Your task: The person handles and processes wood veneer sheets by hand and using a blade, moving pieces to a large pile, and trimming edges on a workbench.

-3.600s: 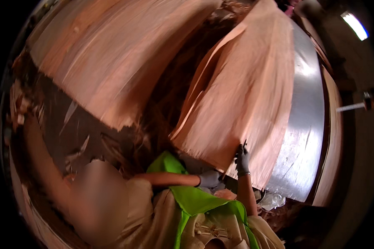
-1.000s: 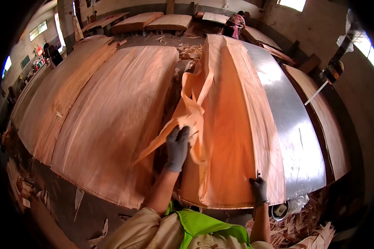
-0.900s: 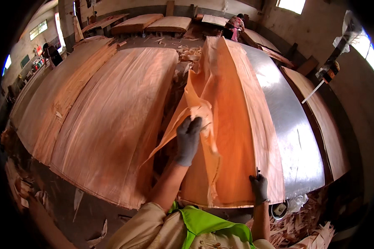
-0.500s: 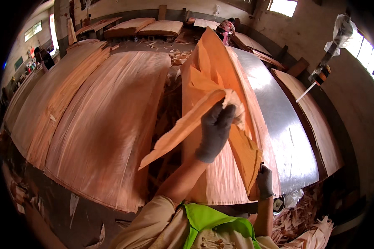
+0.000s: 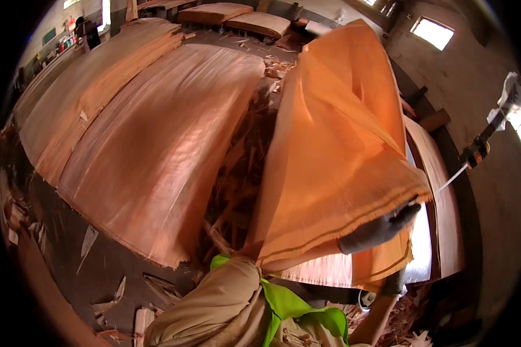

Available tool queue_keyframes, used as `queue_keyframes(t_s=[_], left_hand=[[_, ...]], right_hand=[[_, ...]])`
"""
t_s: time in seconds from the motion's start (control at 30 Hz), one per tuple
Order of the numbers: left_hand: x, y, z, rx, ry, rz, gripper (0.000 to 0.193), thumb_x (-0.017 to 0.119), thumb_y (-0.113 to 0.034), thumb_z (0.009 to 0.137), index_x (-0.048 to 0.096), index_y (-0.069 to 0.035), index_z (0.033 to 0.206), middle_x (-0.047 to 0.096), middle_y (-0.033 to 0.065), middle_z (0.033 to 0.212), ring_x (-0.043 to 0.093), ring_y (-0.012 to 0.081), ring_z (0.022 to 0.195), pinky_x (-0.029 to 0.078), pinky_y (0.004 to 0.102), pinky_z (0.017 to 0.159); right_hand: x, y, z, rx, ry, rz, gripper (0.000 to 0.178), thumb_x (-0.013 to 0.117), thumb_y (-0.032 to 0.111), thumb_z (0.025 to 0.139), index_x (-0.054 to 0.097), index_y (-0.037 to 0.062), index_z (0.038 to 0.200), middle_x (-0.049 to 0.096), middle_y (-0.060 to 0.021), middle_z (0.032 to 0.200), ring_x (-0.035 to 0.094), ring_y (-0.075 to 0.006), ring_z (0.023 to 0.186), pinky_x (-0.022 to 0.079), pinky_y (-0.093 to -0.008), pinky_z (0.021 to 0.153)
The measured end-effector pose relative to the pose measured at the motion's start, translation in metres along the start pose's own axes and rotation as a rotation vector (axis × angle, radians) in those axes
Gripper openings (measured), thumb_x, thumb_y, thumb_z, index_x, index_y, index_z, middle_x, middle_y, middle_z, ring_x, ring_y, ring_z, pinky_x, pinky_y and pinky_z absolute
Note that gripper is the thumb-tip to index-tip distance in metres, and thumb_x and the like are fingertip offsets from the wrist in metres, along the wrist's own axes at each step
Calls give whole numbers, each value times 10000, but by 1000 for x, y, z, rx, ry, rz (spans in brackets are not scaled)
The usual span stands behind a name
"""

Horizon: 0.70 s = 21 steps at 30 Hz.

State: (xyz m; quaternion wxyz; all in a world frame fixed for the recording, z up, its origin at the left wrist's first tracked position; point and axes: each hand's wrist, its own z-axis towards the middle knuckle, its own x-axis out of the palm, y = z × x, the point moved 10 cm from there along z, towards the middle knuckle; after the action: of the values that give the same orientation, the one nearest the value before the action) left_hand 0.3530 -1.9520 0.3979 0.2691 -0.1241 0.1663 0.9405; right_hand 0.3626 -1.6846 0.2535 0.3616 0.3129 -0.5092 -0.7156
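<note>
A large, thin orange wood veneer sheet (image 5: 336, 133) is lifted and bowed over the stack on the right, its near edge curling up. My left hand (image 5: 376, 231), in a dark grey glove, closes on that near edge toward its right corner. My left forearm passes partly behind the sheet. Lower down, my gloved right hand (image 5: 395, 282) is beside the sheet's lower corner, with its fingers hidden. Under the sheet, paler veneer (image 5: 318, 272) shows at the front of the stack.
A broad veneer stack (image 5: 156, 150) lies to the left, with another stack (image 5: 92, 98) beyond it. Torn veneer scraps (image 5: 237, 168) fill the gap between stacks. On the right hangs a plastic-wrapped arm (image 5: 492, 127) with a white rod. A person (image 5: 88, 33) is far left.
My left hand has moved right and down with the veneer, which is now spread wide and covers most of the shiny metal sheet. My right hand has shifted lower right. The view has turned.
</note>
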Motion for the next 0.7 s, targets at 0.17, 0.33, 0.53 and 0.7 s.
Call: queue_keyframes(t_s=[0.17, 0.33, 0.53, 0.7], left_hand=[[-14, 10, -1, -287, -35, -340, 332, 504, -152, 889, 539, -34, 1198, 465, 137, 1287, 479, 271, 1162, 439, 332, 942], [-4, -30, 1, -277, -228, -515, 258, 603, -146, 852, 592, -14, 1073, 614, 126, 1048, 611, 262, 926, 495, 342, 790], [64, -82, -28, -945, -319, -1232, 195, 609, -99, 863, 593, 3, 1029, 644, 65, 883, 604, 105, 754, 494, 263, 611], [71, -117, -62, -1159, -345, -1053, 121, 623, -48, 845, 529, -23, 773, 445, -45, 648, 402, 20, 579, 355, 193, 486]], right_hand=[[-15, 4, 33, 181, 207, -253, 215, 616, 224, 854, 591, 20, 794, 447, 64, 635, 343, -68, 575, 272, -249, 499], [-93, 1, 67, 162, 128, -420, 195, 631, 197, 841, 570, 40, 743, 434, 75, 640, 343, -57, 572, 263, -234, 495], [-200, -28, 121, 152, 182, -469, 206, 614, 204, 829, 597, 2, 791, 512, 27, 650, 418, -81, 561, 344, -251, 501], [-246, -29, 146, 194, 187, -352, 239, 622, 235, 822, 646, -1, 802, 560, 18, 663, 480, -82, 584, 388, -260, 527]])
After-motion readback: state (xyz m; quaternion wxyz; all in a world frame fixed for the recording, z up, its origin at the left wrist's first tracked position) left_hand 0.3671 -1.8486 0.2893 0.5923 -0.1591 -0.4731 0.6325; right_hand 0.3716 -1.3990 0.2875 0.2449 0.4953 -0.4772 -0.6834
